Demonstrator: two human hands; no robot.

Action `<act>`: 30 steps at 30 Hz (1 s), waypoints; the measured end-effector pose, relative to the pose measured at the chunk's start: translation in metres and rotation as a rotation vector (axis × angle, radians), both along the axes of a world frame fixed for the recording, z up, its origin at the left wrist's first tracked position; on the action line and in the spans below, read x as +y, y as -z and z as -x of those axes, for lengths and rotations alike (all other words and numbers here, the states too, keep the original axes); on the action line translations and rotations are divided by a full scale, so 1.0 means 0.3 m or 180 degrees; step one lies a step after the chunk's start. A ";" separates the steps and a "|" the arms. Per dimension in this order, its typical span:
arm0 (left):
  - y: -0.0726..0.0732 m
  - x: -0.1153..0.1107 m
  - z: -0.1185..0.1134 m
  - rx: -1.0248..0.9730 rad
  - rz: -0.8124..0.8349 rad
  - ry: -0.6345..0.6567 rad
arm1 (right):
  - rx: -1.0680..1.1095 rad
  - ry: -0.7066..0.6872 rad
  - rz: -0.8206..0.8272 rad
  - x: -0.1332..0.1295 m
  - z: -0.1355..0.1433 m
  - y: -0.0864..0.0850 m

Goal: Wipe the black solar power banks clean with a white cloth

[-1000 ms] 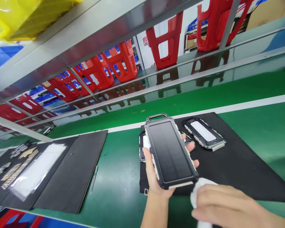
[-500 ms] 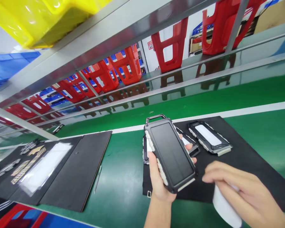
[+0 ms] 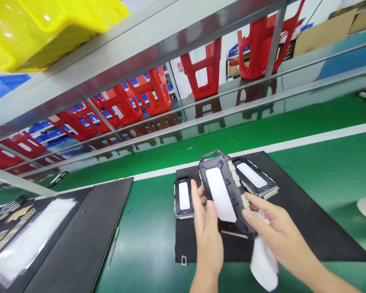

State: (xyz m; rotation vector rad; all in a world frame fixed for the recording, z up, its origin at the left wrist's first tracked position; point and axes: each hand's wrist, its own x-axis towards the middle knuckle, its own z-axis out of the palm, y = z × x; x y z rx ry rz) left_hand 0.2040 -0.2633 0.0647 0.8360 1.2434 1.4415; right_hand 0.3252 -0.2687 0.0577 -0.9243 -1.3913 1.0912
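Note:
A rugged black power bank [image 3: 221, 195] with a loop handle at its top is held tilted above a black mat [image 3: 295, 221], its white-panelled face towards me. My left hand [image 3: 209, 234] supports it along the left edge, fingers partly behind it. With thumb and fingers, my right hand [image 3: 276, 234] grips the lower right edge. A white cloth [image 3: 264, 264] hangs from that same hand. Two similar power banks lie on the mat, one power bank [image 3: 184, 198] at left and another power bank [image 3: 255, 176] behind at right, partly covered.
To the left, a black board [image 3: 82, 236] carries white sheets [image 3: 38, 238] in clear plastic. A thin tool [image 3: 113, 249] lies beside it. A small metal frame [image 3: 184, 260] sits at the mat's edge. Overhead runs a metal rail [image 3: 116, 61] under a yellow bin [image 3: 61, 30]. Red stools [image 3: 203, 77] stand beyond.
The power bank has been turned from its dark panel to its white-panelled face. My right hand has come left with the cloth and taken hold of its edge. The view has shifted right.

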 end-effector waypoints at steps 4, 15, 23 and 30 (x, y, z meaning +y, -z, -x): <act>-0.014 0.032 0.006 -0.0760 0.0441 -0.0178 | 0.0318 -0.0256 0.0013 -0.004 -0.012 -0.012; -0.046 0.002 -0.025 -0.1338 0.1235 -0.0544 | -0.0085 0.0956 -0.0485 0.098 -0.092 -0.141; -0.081 0.002 -0.037 -0.1709 0.0988 -0.0185 | -0.0322 0.0057 -0.1445 0.165 -0.012 -0.172; -0.094 0.024 -0.021 -0.1858 0.0675 -0.0077 | -0.0807 0.0025 -0.1644 0.017 -0.055 -0.023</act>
